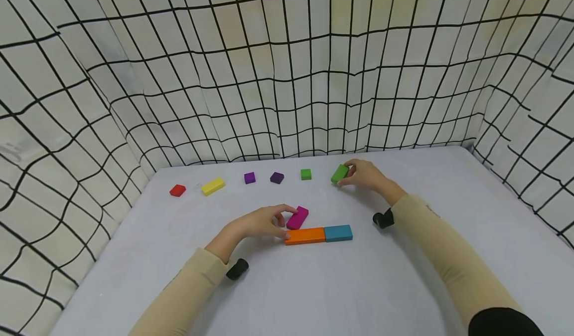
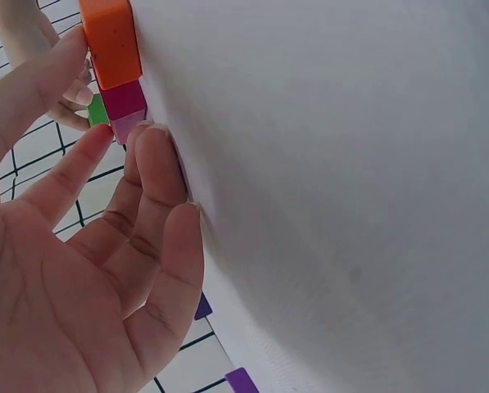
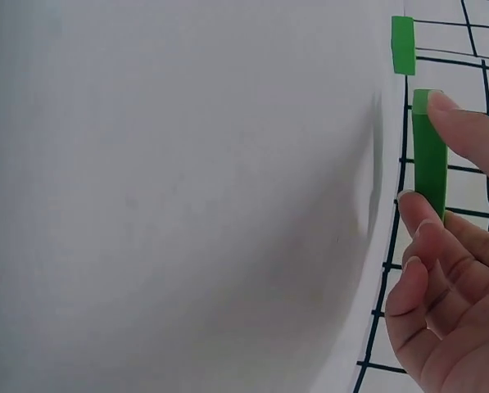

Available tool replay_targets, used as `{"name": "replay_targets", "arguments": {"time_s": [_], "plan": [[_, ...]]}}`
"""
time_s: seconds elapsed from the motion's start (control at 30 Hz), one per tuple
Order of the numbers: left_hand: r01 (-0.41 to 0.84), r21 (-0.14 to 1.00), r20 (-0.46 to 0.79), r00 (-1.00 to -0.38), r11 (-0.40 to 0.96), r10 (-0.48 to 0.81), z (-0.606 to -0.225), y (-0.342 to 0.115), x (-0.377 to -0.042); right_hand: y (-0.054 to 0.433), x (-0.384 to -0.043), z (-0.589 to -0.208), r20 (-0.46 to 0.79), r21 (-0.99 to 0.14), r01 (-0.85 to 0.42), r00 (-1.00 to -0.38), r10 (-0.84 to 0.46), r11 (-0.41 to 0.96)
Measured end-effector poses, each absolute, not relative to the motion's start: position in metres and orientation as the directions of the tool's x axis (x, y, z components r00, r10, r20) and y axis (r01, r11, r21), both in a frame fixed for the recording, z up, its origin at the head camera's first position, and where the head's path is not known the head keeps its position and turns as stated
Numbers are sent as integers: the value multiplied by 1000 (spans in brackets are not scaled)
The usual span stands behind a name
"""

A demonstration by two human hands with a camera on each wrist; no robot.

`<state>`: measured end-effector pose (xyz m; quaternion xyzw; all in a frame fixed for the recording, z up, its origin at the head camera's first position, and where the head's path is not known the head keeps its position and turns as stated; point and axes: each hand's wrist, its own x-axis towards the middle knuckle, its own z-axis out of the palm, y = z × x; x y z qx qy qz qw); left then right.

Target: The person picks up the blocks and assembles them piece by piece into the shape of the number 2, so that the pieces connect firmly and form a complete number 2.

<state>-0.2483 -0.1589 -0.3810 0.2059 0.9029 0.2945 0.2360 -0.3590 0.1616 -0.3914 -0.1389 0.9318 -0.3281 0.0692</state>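
Observation:
My right hand [image 1: 365, 175] pinches a long green block [image 1: 339, 173] between thumb and fingers at the back right. In the right wrist view, the green block [image 3: 430, 155] is raised off the table. My left hand [image 1: 260, 221] is near the middle, its thumb at the left end of an orange block [image 1: 305, 236] and its index fingertip at a magenta block [image 1: 298, 218]. The left wrist view shows the other fingers of the left hand [image 2: 97, 270] loosely bent. A blue block [image 1: 338, 233] lies end to end with the orange one. The magenta block lies slanted just behind the orange.
Along the back of the white table [image 1: 314, 296] lie a red block [image 1: 177, 190], a yellow block [image 1: 213, 186], a purple block [image 1: 249, 178], a dark purple block [image 1: 277, 178] and a small green block [image 1: 306, 174]. Black netting over white sheets [image 1: 296, 91] surrounds the table.

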Motion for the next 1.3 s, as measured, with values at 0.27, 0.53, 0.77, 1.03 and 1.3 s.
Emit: {"name": "replay_targets", "arguments": {"time_s": [0.27,0.53,0.77,1.03,1.3], "plan": [[217,630,-313,-808,746,499,-382,-158,-249,158,-356,-392,-31,-651,-202,-956,-291,732],[211,636,-315,-807,742,499,-382,-159,-248,152,-350,-394,-10,-685,-227,-947,-321,692],[204,632,-320,-810,747,492,-379,-157,-247,149,-343,-395,-16,-690,-241,-937,-348,683],[207,624,-322,-810,753,490,-380,-157,-248,146,-336,-393,-17,-681,-262,-928,-372,684],[216,626,-320,-806,749,499,-381,-158,-249,138,-329,-388,-48,-677,-260,-918,-394,688]]}}
